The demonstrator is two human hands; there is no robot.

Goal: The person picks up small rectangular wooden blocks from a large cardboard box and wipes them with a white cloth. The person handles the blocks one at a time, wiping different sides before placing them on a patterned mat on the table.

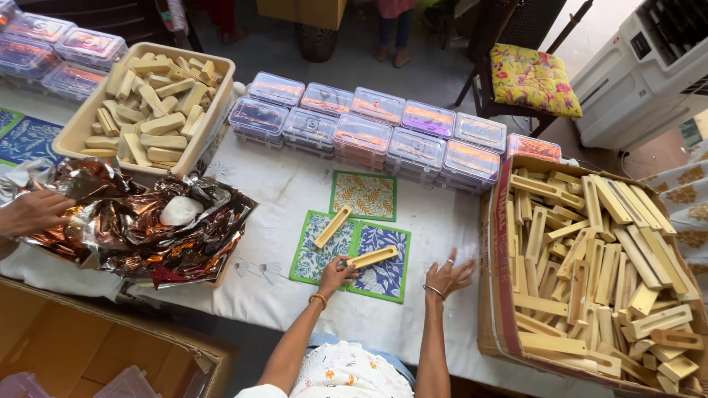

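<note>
Left hand (336,271) touches pale, grooved wooden holder (374,256) on patterned card (383,276).

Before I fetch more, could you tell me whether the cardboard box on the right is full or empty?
Full: the cardboard box is heaped to its rim with wooden pieces.

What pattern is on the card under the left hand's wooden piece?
White leaves on dark blue, green-edged card, under the wooden piece touched by the left hand; head view.
</note>
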